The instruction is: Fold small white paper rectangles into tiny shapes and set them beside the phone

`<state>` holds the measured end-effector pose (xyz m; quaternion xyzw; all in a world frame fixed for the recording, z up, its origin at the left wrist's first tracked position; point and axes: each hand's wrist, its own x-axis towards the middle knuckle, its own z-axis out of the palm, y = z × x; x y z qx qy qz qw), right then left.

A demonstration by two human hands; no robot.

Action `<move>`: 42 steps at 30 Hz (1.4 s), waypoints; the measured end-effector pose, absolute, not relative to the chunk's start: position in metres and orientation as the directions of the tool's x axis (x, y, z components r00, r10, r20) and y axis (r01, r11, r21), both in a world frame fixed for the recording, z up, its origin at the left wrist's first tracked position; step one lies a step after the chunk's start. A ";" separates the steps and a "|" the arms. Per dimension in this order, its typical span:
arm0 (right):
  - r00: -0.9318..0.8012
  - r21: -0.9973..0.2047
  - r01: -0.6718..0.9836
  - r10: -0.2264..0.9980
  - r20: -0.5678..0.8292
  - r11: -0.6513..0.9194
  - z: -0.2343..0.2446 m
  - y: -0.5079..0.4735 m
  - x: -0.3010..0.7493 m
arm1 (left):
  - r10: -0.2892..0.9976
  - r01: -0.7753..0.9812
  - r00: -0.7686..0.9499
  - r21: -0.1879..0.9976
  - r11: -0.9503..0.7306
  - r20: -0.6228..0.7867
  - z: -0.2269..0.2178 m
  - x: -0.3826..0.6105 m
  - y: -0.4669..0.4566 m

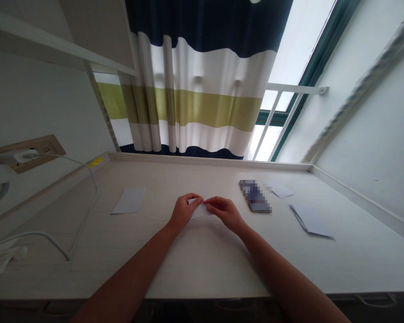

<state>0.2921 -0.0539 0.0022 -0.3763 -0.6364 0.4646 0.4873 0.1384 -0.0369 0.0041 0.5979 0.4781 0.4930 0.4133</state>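
Note:
A small folded piece of white paper (199, 210) lies at the middle of the desk, pinched between my two hands. My left hand (184, 211) grips its left side, and my right hand (223, 211) presses its fingers along the top right edge. Much of the paper is hidden under my fingers. To the left lies a flat white paper sheet (128, 200). On the right are a small white paper piece (281, 190) and a folded white paper stack (311, 220).
A smartphone (255, 196), pixelated on its face, lies beyond my right hand. A white cable (84, 215) runs across the left of the pale wooden desk (202, 264) from a wall socket (27, 156). A white cloth (3, 258) lies at the left edge. A striped curtain (195, 94) hangs behind the desk.

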 end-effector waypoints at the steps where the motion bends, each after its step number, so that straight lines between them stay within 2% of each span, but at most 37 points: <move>1: -0.236 -0.975 -0.033 0.946 0.221 0.220 0.001 -0.053 0.292 | 0.976 0.176 0.056 0.960 -0.217 0.210 0.005 0.139 -0.037; 3: -0.228 -0.985 -0.116 0.962 0.149 0.125 0.000 -0.052 0.291 | 0.968 0.198 0.064 0.948 -0.249 0.241 0.005 0.139 -0.038; 6: -0.205 -0.987 -0.142 0.974 0.097 0.068 -0.001 -0.052 0.289 | 0.961 0.228 0.081 0.934 -0.276 0.264 0.005 0.139 -0.038; 14: -0.170 -0.990 -0.125 0.982 0.081 0.060 -0.002 -0.050 0.286 | 0.961 0.227 0.076 0.934 -0.275 0.264 0.006 0.139 -0.038; 22: -0.101 -0.987 -0.146 0.992 0.082 0.066 -0.002 -0.049 0.286 | 0.981 0.091 0.136 0.985 -0.149 0.136 0.004 0.140 -0.039; 28: -0.095 -0.990 -0.118 0.991 0.091 0.080 -0.002 -0.050 0.286 | 0.974 0.161 0.141 0.966 -0.200 0.178 0.004 0.140 -0.040; 35: -0.066 -0.996 0.026 0.994 0.082 0.084 0.003 -0.052 0.288 | 0.961 0.286 0.172 0.922 -0.260 0.217 0.007 0.141 -0.046; 42: -0.050 -0.997 -0.010 0.995 0.081 0.081 -0.001 -0.049 0.288 | 0.947 0.310 0.256 0.911 -0.273 0.197 0.004 0.141 -0.046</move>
